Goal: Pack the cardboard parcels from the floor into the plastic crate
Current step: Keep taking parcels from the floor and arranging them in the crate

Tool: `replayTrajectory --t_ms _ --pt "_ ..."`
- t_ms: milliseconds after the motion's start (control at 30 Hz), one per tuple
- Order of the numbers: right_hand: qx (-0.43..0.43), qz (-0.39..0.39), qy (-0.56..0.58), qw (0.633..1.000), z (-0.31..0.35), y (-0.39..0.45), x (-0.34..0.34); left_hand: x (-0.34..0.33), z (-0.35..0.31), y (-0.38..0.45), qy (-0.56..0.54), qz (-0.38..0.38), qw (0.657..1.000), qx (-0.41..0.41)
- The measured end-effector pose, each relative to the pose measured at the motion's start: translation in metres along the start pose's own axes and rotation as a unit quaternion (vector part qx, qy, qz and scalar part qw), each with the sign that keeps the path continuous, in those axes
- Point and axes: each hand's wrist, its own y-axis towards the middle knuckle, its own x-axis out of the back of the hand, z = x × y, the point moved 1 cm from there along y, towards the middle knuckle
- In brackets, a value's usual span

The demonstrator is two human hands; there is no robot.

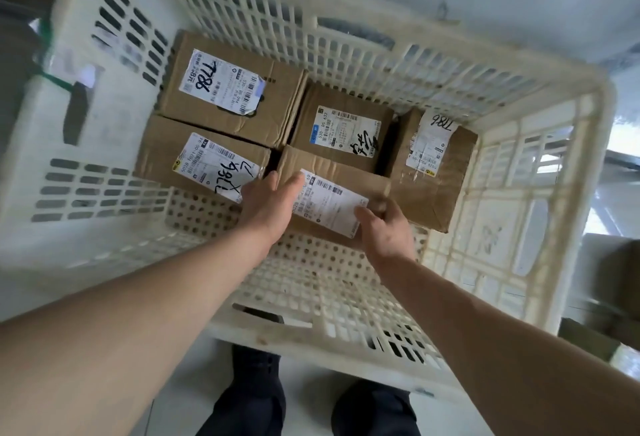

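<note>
I look straight down into a white slatted plastic crate (585,172). Several brown cardboard parcels with white shipping labels lie on its floor along the far side. The nearest parcel (332,176) sits in the middle of the crate. My left hand (270,207) grips its left edge and my right hand (388,231) grips its right near corner. A large parcel marked "T786" (232,89) lies at the back left, a labelled parcel (201,162) in front of it, another (343,127) at the back centre, and a taped parcel (433,172) to the right.
The near half of the crate floor (311,283) is bare perforated plastic. My dark shoes (256,390) stand on the pale floor just below the crate's near wall. Blurred brown cardboard (620,280) shows outside the crate at the right.
</note>
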Motion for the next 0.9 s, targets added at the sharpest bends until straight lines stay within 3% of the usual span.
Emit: replayTrajectory --t_ms 200,367,533,733,900 --pt "0.029 0.049 -0.032 0.998 0.002 0.007 -0.008 -0.016 0.001 -0.002 0.026 0.036 0.999 0.009" --pt "0.003 0.052 -0.061 0.997 -0.005 0.014 -0.017 -0.015 0.019 0.003 0.066 -0.003 0.994 0.086" --pt "-0.054 0.076 -0.068 0.993 -0.022 0.023 -0.027 -0.016 0.027 0.005 -0.034 -0.002 0.987 0.157" --pt "-0.075 0.071 0.009 0.995 -0.029 0.031 -0.026 -0.02 0.022 0.012 -0.089 0.006 0.993 0.079" --pt "-0.071 0.081 0.053 0.993 -0.024 0.032 -0.028 -0.017 0.021 0.013 -0.102 0.023 0.991 0.083"
